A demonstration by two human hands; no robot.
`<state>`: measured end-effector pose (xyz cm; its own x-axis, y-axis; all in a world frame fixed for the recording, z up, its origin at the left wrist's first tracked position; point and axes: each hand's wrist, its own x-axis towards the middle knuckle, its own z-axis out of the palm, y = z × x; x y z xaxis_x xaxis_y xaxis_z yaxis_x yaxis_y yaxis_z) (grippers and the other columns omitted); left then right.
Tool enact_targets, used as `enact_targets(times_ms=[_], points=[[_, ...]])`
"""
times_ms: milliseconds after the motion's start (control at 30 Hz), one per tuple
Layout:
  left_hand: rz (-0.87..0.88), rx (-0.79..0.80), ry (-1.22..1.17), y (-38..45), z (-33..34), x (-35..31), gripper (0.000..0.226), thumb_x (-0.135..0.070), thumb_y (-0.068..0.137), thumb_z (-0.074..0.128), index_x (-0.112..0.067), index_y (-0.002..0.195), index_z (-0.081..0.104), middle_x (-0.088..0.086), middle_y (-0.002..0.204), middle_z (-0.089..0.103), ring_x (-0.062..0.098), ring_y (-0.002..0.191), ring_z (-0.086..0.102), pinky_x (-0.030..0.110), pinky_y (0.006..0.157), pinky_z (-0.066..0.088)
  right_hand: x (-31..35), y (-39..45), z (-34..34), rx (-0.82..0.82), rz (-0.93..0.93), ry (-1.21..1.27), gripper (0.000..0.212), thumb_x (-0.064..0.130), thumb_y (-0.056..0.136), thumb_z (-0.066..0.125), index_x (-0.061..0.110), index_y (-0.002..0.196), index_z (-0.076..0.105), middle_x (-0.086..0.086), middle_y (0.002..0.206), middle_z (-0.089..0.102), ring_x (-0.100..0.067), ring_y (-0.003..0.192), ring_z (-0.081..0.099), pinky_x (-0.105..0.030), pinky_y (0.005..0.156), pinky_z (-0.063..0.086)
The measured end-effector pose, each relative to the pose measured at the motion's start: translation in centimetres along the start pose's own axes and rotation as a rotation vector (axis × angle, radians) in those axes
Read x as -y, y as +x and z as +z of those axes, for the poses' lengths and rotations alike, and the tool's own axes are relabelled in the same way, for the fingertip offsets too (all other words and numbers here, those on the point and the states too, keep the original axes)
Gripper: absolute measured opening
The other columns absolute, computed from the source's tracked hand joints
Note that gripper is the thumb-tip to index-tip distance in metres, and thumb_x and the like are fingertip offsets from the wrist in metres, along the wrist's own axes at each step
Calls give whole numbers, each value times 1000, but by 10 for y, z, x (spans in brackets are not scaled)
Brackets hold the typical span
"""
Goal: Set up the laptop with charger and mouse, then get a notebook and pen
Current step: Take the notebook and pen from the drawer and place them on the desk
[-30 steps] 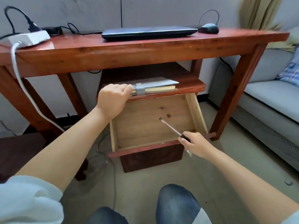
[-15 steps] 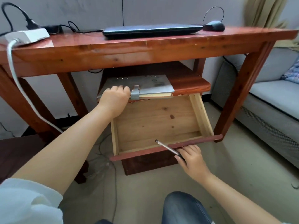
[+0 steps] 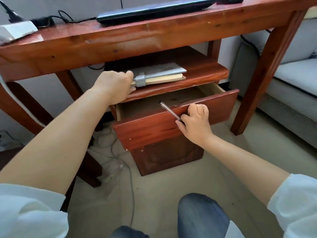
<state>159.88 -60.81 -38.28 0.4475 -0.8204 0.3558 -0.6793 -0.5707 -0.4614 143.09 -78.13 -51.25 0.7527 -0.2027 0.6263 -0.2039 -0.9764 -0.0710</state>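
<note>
Left hand: our left hand (image 3: 115,86) is curled over the near left corner of the notebook (image 3: 159,73), fingers on top and thumb seemingly beneath, on the shelf (image 3: 202,74) under the surface (image 3: 154,38).
Right hand: our right hand (image 3: 195,121) is closed around the pen (image 3: 169,110), whose free end points up and left over the drawer's opening, while the knuckles rest against the drawer front (image 3: 171,127).
Notebook: it lies flat on the shelf, grey cover up, with a grey clasp (image 3: 141,79) wrapped over its near edge just beside our fingers.
Drawer: it stands partly open; what we can see of the inside looks bare.
Laptop: the laptop (image 3: 154,8) sits lid-shut on the surface with a cable (image 3: 72,19) running to its left end; a dark shape at the top edge may be the mouse, too cropped to be sure.
Handling, notebook: we judge it light but thick and fairly stiff; a corner pinch may let it sag or fan open, so a grip by the clasp should keep it shut.
Handling, pen: slim and smooth, likely slippery; we would hold it near the middle while the knuckles push the drawer.
Stage: we judge that the notebook is not yet lifted.
</note>
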Motion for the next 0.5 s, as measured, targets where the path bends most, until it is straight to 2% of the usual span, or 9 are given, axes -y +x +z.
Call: enact_targets(times_ms=[100,233,300,400,500], points=[[9,-29,7,1,-4,0,34,-34,94,46,-2,101,50,17,84,67,35,69,62,31,52,34,2,5,5,62,-52,-19,17,19,67,80,5,67,70,-18,77,63,-39,79,63,-61,86,45],[34,-48,45,1,-8,2,34,-35,94,45,-4,104,52,13,87,68,33,73,64,31,54,34,6,22,16,148,-62,-63,19,27,65,80,11,67,70,-14,80,67,-34,82,67,-54,82,51],[46,-28,68,1,-10,1,34,-35,96,42,-4,106,51,12,89,68,33,76,64,31,55,34,9,33,24,190,-17,-36,19,25,70,76,7,72,70,-19,89,66,-38,91,64,-55,89,48],[37,8,82,1,-9,-2,33,-35,97,39,-6,109,50,10,96,68,30,82,64,30,57,33,5,49,40,301,12,10,26,24,88,55,1,93,67,-23,125,51,-39,124,42,-52,111,24],[31,1,86,1,-6,-3,34,-36,97,37,-7,109,50,9,96,68,29,83,64,30,58,34,-9,49,54,368,-43,34,32,25,93,43,3,104,63,-17,148,27,-30,140,16,-45,118,8]])
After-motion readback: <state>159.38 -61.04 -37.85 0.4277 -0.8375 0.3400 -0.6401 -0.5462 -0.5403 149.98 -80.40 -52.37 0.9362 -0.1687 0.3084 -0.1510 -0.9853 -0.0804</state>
